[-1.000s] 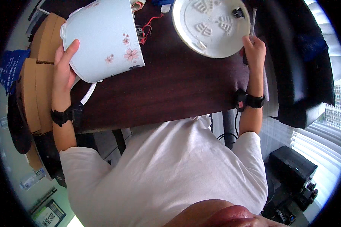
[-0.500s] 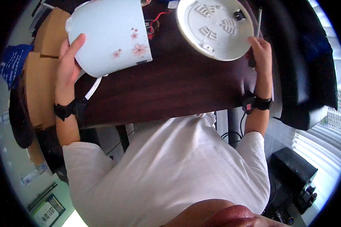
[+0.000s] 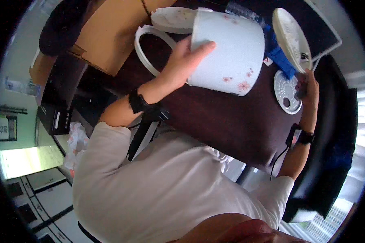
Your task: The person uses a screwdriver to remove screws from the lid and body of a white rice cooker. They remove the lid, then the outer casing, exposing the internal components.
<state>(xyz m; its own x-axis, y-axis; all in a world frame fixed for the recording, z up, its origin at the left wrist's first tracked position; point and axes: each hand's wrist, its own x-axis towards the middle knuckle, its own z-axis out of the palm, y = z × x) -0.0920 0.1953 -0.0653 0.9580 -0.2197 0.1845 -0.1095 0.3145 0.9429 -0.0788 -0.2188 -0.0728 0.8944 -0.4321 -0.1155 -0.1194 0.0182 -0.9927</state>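
My left hand (image 3: 182,62) grips the side of a pale blue-white cylindrical appliance shell (image 3: 227,56) printed with pink flowers, its thumb lying on the outer wall. The shell is tilted over the dark table (image 3: 231,117); its inside is hidden. At the right, my right hand (image 3: 310,91) is closed on the near edge of a round white plastic base (image 3: 290,34), held up on its side with moulded ribs facing left. Beside that hand lies a grey perforated disc (image 3: 282,87) with one larger hole; whether the fingers touch it I cannot tell.
Left of the shell are a white plastic ring (image 3: 144,54) and a shallow white round part (image 3: 172,20). A cardboard box (image 3: 109,36) stands at the far left. Something blue (image 3: 280,60) and a clear plastic bottle (image 3: 243,12) lie between shell and base.
The view has swung, bringing the ring, round part and perforated disc into sight. Both hands keep their holds; the base now stands more edge-on, and shell and base appear farther right.
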